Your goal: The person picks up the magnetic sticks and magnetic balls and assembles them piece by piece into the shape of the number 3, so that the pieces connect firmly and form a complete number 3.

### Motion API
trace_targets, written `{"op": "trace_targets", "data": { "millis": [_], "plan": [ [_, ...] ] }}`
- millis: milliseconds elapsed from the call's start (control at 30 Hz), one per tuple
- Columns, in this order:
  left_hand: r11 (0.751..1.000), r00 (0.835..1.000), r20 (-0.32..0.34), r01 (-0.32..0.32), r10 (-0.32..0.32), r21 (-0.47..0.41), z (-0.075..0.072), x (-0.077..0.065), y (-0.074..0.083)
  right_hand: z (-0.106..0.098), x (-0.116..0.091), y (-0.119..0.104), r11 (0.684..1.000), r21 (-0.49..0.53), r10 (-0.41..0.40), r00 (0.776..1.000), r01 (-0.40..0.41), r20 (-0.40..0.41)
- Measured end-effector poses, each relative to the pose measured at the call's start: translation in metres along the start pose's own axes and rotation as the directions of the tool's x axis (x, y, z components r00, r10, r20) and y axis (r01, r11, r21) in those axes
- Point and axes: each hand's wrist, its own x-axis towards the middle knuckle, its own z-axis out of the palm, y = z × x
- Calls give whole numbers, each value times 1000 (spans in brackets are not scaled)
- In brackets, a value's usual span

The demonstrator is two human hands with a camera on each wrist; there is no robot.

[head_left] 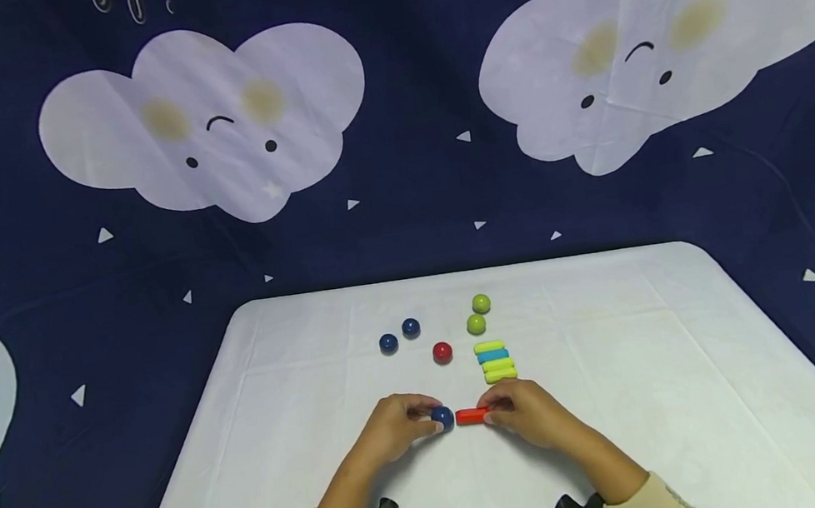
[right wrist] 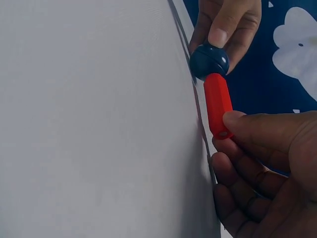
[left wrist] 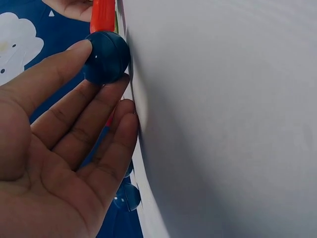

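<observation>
A dark blue ball (head_left: 442,418) is pinched between the thumb and fingers of my left hand (head_left: 396,430), just above or on the white table. My right hand (head_left: 530,413) pinches a short red faceted stick (head_left: 468,416) by its right end. The stick's left end points at the ball. A sliver of white shows between the two in the head view, while in the right wrist view the stick (right wrist: 218,103) and the ball (right wrist: 209,61) appear to meet; I cannot tell whether they touch. A small hole shows in the stick's near end.
Beyond the hands lie two more blue balls (head_left: 399,335), a red ball (head_left: 442,353) and two green balls (head_left: 478,314). A row of yellow-green sticks (head_left: 499,365) with one blue stick (head_left: 493,356) lies close to the right hand. A dark cloud-patterned cloth (head_left: 420,227) hangs behind the table (head_left: 624,430).
</observation>
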Motion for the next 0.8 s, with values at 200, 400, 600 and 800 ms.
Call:
{"op": "trace_targets", "data": {
  "millis": [200,400,600,800],
  "plan": [
    [1000,1000,11,-14,14,-19,0,0,0,2,1,-2,1000,10,1,1000,-1,4],
    [998,999,8,-38,38,-59,0,-1,-1,3,2,-2,999,37,2,1000,-2,10],
    [997,999,-6,-41,41,-60,0,-2,0,3,2,-1,999,48,-15,1000,14,16],
    [998,999,-7,-38,38,-46,0,-2,1,-1,1,-1,998,53,-30,1000,29,6]
  ]
}}
